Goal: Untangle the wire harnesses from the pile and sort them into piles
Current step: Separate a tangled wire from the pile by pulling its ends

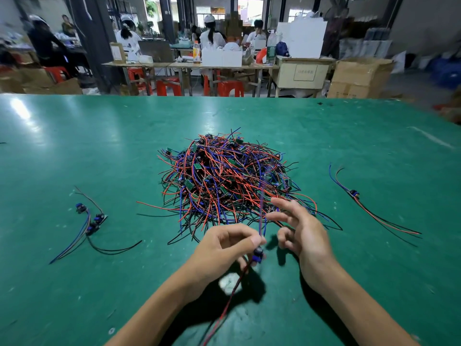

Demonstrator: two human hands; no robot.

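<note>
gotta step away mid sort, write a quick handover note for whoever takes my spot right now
Left hand pinches one harness, its wires partly blurred, just in front of the pile.
Right hand is open, fingers spread at the near edge of the tangled pile.
Done: a small sorted group on the left and one harness set out on the right.
Left: free the held harness, place it, then work through the pile, which is nearly all there.

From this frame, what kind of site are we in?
Likely a small electronics assembly workshop: a tangled pile of wire harnesses on a green work table, seated workers at benches behind, and stacked cardboard boxes.
</note>
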